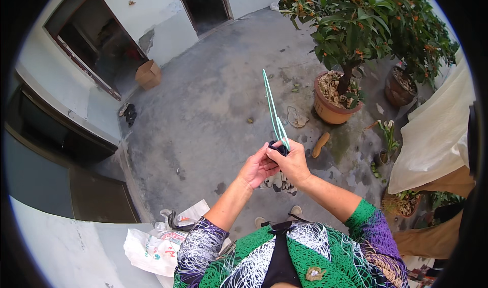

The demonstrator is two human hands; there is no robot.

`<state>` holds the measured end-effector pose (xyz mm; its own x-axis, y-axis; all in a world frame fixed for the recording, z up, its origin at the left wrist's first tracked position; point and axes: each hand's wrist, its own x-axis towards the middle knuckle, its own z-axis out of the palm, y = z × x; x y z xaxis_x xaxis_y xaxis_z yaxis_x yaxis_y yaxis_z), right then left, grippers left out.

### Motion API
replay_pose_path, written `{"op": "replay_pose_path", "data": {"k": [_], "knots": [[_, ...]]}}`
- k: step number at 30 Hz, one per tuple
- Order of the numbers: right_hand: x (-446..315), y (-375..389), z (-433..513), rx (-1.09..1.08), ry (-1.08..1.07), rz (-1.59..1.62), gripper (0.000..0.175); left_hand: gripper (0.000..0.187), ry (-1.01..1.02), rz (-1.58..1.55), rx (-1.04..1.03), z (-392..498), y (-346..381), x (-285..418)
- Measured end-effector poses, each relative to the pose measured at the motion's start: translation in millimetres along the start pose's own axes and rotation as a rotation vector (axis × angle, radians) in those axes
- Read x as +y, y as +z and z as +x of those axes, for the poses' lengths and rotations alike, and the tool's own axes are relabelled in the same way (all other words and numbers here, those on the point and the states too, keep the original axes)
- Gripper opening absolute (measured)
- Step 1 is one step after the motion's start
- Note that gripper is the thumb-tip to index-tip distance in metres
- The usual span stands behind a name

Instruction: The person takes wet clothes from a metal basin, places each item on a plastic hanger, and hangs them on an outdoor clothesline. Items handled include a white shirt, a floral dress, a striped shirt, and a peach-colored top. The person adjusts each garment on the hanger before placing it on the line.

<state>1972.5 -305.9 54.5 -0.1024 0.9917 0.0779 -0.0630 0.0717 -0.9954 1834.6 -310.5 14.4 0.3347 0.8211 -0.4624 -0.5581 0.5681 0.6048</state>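
Observation:
Both hands meet in front of my chest, over the concrete floor. My right hand (294, 163) grips the lower end of a mint-green clothes hanger (273, 111), seen nearly edge-on and pointing away from me. Bunched dark cloth (279, 148) is pressed between the thumb and fingers of that same hand. My left hand (260, 167) pinches the left edge of the dark cloth with thumb and forefinger, its other fingers curled below. A black-and-white patterned item (280, 182) shows beneath the hands, partly hidden by them; what it is I cannot tell.
A potted tree (335, 114) with orange blossoms stands ahead right, a second pot (400, 86) behind it. Light cloth (431, 135) hangs at right. A brown gourd-like object (321, 144) lies on the floor. Left are a cardboard box (148, 75), shoes (130, 114) and white bags (152, 252).

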Motion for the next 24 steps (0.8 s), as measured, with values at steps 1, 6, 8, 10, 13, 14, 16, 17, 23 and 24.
{"op": "replay_pose_path", "data": {"k": [1,6,8,10,13,14,16,17,23,24], "knots": [[4.8,2.1,-7.8,0.026,-0.129,-0.147,0.016,0.034,0.019,-0.058,0.089,0.6,1.8,-1.5],[13.0,-21.8,-49.3,-0.013,-0.111,-0.182,0.018,0.019,0.078,0.217,0.227,2.9,5.7,-5.9],[19.7,-36.6,-58.4,0.053,-0.021,-0.111,0.017,0.02,0.13,0.301,0.241,3.8,12.5,-2.8],[31.1,-51.5,-64.8,0.083,0.043,-0.035,0.017,0.019,0.158,0.273,0.224,6.2,16.1,-0.8],[33.2,-60.3,-78.4,0.1,0.145,0.083,0.018,0.017,0.145,0.035,0.136,16.1,23.6,-9.9],[38.4,-60.4,-84.1,0.08,0.123,0.087,0.019,0.017,0.168,-0.001,0.113,22.8,19.6,-9.6],[37.7,-66.3,-93.8,0.021,0.097,0.08,0.017,0.016,0.213,-0.074,0.06,33.6,19.1,1.9],[47.9,-74.8,-97.0,-0.004,0.068,0.029,0.016,0.018,0.2,-0.051,0.091,35.4,17.1,9.6],[40.1,-137.6,-91.4,0.079,0.072,-0.034,0.01,0.022,0.052,0.029,0.089,14.5,45.4,58.4],[37.6,-143.2,-92.5,0.078,0.037,-0.114,0.011,0.018,0.146,0.134,0.087,14.3,37.0,58.4]]}}
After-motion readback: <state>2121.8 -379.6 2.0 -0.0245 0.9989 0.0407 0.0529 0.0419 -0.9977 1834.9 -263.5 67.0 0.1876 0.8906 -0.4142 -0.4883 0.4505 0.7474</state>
